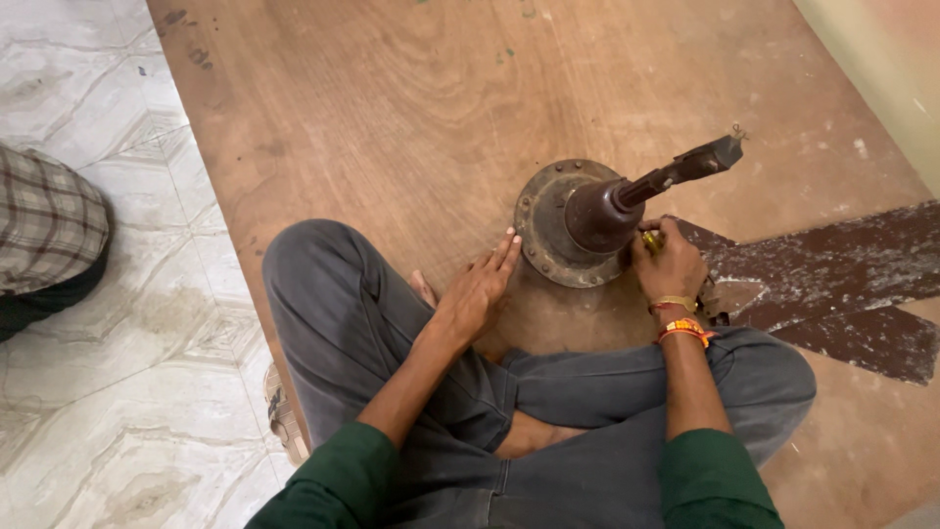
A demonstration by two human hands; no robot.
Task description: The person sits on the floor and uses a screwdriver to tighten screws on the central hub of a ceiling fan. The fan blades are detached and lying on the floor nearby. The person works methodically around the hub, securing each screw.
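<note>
While one rusty round motor housing [563,227] with a single dark rod [676,174] sits on the wooden board [411,108] just beyond the crossed legs, the left hand [480,289] rests flat, fingers spread, against its left rim. The right hand [669,263] pinches a small brass-coloured piece [650,239] at its right edge. Two dark fan blades [832,284] lie right of the housing; a plaid cloth [44,220] lies far left.
</note>
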